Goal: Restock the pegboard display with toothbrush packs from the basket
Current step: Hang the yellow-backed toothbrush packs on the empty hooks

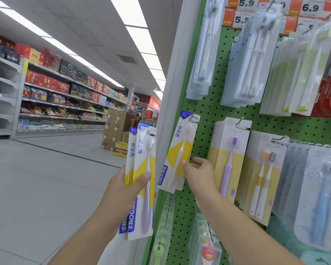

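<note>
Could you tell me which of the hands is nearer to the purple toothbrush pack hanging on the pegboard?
Right. The right hand is just left of the purple toothbrush pack; the left hand is farther left.

Green pegboard [208,111] dotted with dark holes; white, yellow and blue pack [177,153] with a pale brush, pinched by the right hand [197,173]; matching packs [140,180] with a lilac brush gripped in the left hand [128,184]; orange price tags [243,18] above

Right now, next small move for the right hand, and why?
Probably let go and reach for a pack from the left hand. The yellow Frog pack seems already on its hook, the right hand only pinches it, and the left holds two packs.
</note>
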